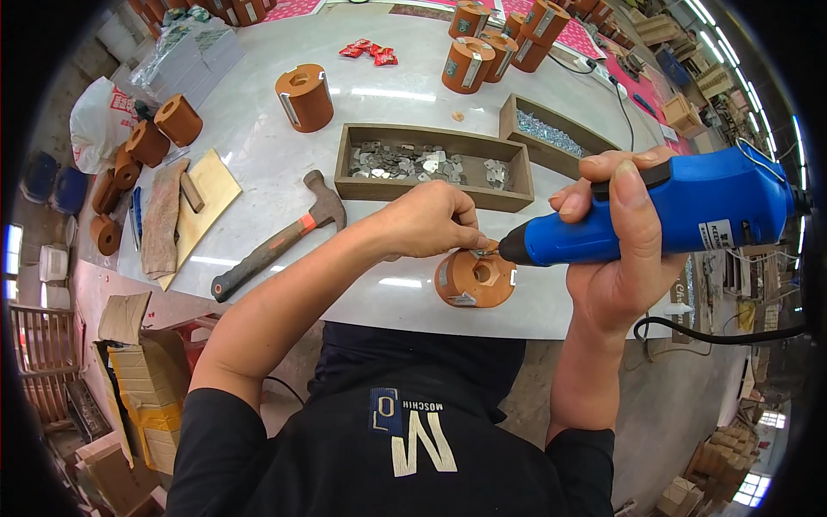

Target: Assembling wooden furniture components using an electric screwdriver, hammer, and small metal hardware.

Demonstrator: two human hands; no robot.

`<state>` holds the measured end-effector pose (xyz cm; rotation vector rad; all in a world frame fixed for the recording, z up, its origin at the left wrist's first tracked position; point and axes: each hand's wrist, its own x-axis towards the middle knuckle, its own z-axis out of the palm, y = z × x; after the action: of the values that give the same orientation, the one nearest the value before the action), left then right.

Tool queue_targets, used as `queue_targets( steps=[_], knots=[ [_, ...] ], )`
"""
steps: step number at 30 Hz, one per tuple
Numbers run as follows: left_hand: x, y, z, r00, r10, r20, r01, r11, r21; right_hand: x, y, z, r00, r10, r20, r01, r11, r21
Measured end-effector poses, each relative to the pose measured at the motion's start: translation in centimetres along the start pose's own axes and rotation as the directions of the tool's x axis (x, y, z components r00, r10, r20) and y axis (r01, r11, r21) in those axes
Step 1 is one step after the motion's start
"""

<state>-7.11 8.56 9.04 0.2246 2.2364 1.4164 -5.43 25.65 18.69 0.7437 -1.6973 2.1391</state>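
Note:
My right hand (pixel 616 289) grips a blue electric screwdriver (pixel 719 194), its black tip pointing left at the top of an orange-brown wooden cylinder (pixel 457 274). This cylinder stands near the table's front edge. It has a hole in its top and pale metal pieces on its side. Pinched closed, the fingers of my left hand (pixel 431 220) touch the cylinder's far rim. A small shiny bit shows beneath the fingertips, but they hide what it is. Just beyond, a long wooden tray (pixel 448 196) holds many small metal plates (pixel 392 162).
Another tray (pixel 525 142) holds screws. A hammer (pixel 284 246) lies left of my left forearm. Farther off stand a single cylinder (pixel 306 99) and a stacked group (pixel 468 65), near red packets (pixel 370 52). A board (pixel 220 194) and cloth (pixel 161 224) lie left. A black cable (pixel 732 339) runs right.

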Motion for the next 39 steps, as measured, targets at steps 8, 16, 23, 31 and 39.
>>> queue_targets(
  steps=[8, 16, 23, 31, 39],
  knots=[
    [-0.2, 0.1, -0.1, 0.999, 0.035, 0.004, -0.035, 0.999, 0.011, 0.5, -0.3, 0.8, 0.998, 0.064, 0.027, -0.062, 0.997, -0.052],
    [-0.2, -0.5, -0.1, 0.999, 0.048, -0.02, -0.048, 0.998, -0.038, 0.8, -0.6, 1.8, 0.994, 0.103, 0.036, -0.098, 0.988, -0.117],
    [-0.5, 0.3, -0.2, 1.0, 0.015, 0.016, -0.014, 0.999, -0.036, 0.7, -0.2, 1.8, 0.996, 0.09, 0.011, -0.089, 0.992, -0.085],
    [-0.4, -0.1, -0.1, 0.999, -0.014, 0.038, 0.017, 0.997, -0.08, 0.5, -0.1, 2.0, 0.996, 0.086, 0.03, -0.084, 0.993, -0.081],
    [-0.4, -0.2, 0.0, 1.0, 0.0, 0.031, 0.003, 0.996, -0.085, 0.5, 0.2, 1.7, 0.996, 0.086, 0.024, -0.084, 0.993, -0.085]
  ],
)
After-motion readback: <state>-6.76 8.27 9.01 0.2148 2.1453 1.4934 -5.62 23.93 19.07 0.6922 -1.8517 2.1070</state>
